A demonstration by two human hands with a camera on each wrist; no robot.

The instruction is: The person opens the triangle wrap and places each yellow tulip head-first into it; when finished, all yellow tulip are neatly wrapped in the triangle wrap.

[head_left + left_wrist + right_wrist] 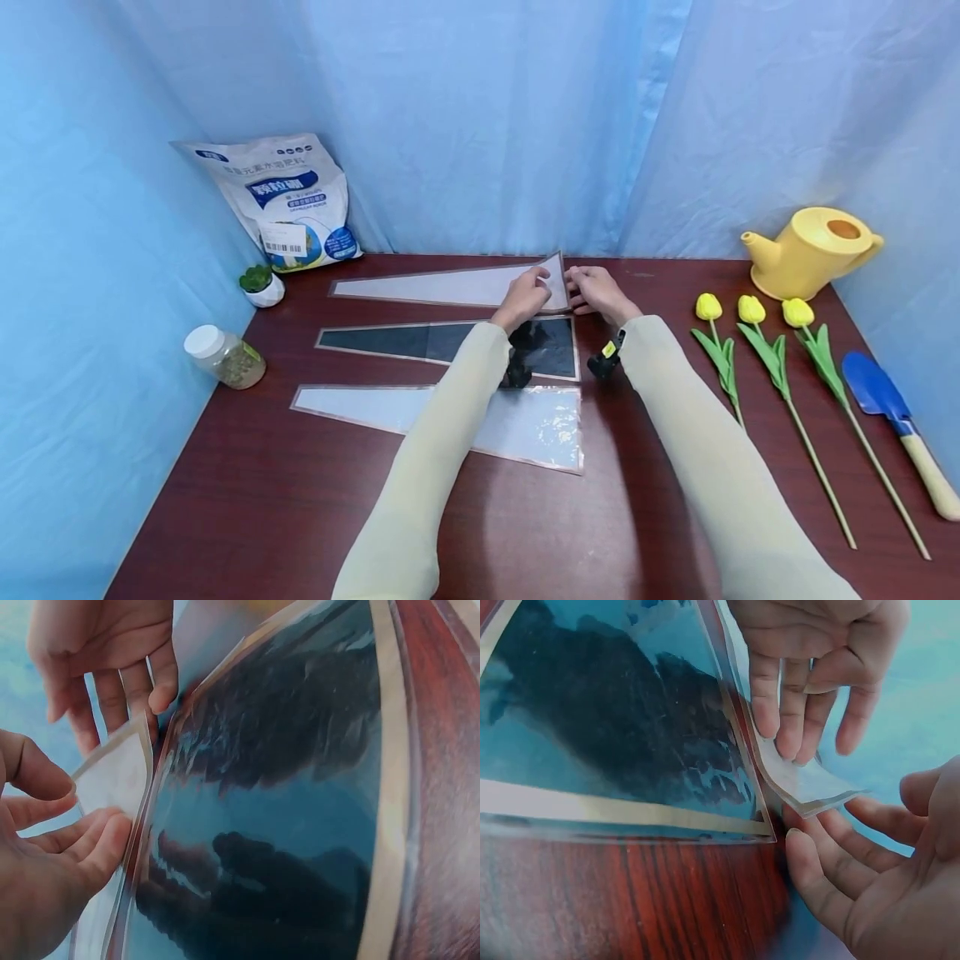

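Three tapered cellophane sleeves lie side by side on the dark red table. The far pale sleeve has its wide end lifted off the table. My left hand pinches that raised end between fingers and thumb. My right hand hovers at the same corner with straight, spread fingers, its fingertips touching the sleeve's edge. The dark middle sleeve lies flat just below both hands. Partly under my left forearm lies the near clear sleeve.
A white fertiliser bag leans at the back left, with a small potted plant and a lidded jar near it. On the right are a yellow watering can, three yellow tulips and a blue trowel. Blue curtains enclose the table.
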